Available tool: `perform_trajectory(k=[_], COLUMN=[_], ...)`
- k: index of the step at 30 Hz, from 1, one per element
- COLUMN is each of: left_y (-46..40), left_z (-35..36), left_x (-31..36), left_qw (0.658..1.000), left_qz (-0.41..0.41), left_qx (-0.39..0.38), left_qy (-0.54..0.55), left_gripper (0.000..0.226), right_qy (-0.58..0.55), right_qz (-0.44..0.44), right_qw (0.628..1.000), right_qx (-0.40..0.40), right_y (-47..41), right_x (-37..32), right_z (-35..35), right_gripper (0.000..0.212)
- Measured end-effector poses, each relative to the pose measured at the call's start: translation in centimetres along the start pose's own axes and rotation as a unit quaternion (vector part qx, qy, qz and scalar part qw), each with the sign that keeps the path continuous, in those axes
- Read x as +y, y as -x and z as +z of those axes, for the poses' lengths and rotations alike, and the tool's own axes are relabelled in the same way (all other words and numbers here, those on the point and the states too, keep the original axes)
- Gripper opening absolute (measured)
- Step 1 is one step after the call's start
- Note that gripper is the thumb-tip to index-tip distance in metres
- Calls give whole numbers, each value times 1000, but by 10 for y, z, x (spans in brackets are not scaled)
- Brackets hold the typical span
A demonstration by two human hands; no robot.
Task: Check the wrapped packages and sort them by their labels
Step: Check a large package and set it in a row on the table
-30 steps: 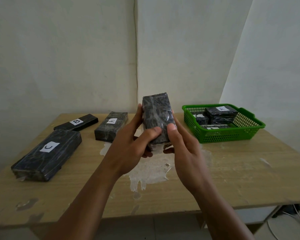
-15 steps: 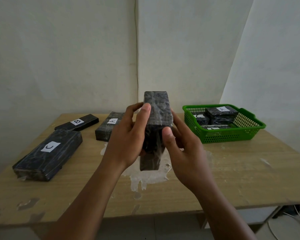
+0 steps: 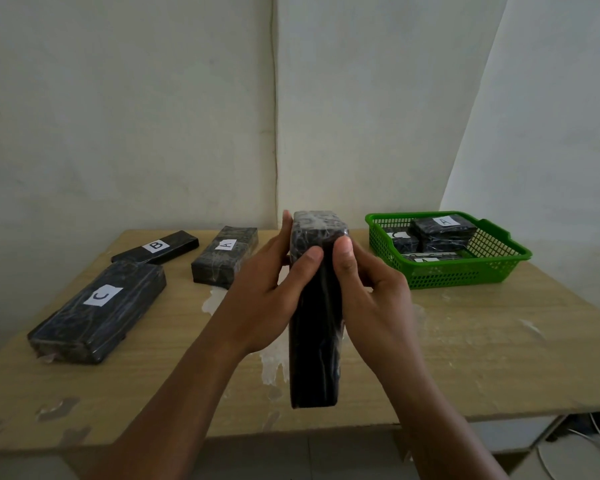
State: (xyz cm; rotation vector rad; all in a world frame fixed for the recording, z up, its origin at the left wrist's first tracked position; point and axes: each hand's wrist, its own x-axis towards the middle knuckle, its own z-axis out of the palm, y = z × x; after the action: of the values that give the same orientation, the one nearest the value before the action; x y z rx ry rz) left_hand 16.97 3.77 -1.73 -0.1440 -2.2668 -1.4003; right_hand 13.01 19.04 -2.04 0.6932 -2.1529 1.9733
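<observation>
Both hands hold a black plastic-wrapped package (image 3: 314,341) on end above the table's middle; no label shows on the faces toward me. My left hand (image 3: 264,299) grips its left side with the thumb across the front. My right hand (image 3: 371,299) grips the right side, thumb on the front near the top. On the table at left lie wrapped packages labelled C (image 3: 97,308), B (image 3: 156,247) and A (image 3: 226,253). A green basket (image 3: 465,271) at the right holds several more labelled packages (image 3: 442,227).
The wooden table (image 3: 482,358) has worn white patches in the middle and its front edge runs just under my forearms. White walls stand close behind it. Cables (image 3: 589,441) lie on the floor at lower right.
The package has been turned from tilted flat to standing on end, its lower end swinging down toward me. Both hands shifted their grip, thumbs now side by side on the front.
</observation>
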Motion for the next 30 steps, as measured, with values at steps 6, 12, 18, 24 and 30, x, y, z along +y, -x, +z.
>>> perform_trajectory(k=[6,12,18,24,30], left_y=[0,2,6,9,-7], left_z=[5,10,12,23,12], left_x=[6,10,0,-2,-4], left_qw=[998,995,999,990,935], left_qz=[-25,-37,-33,-41,-185], left_qx=[41,63,20,108,214], left_qy=[36,65,26,83,213], left_gripper=[80,60,79,71,54], right_qy=[-34,-83,-115,-156,-162], right_qz=[9,18,63,103,81], right_qw=[999,996,991,982,968], right_qx=[-12,9,34,-38,-172], right_y=[0,5,-1,-5,14], right_x=[1,-3,-6,-8,15], right_z=[6,3,5,3,1], right_gripper=[57,28,41,35,65])
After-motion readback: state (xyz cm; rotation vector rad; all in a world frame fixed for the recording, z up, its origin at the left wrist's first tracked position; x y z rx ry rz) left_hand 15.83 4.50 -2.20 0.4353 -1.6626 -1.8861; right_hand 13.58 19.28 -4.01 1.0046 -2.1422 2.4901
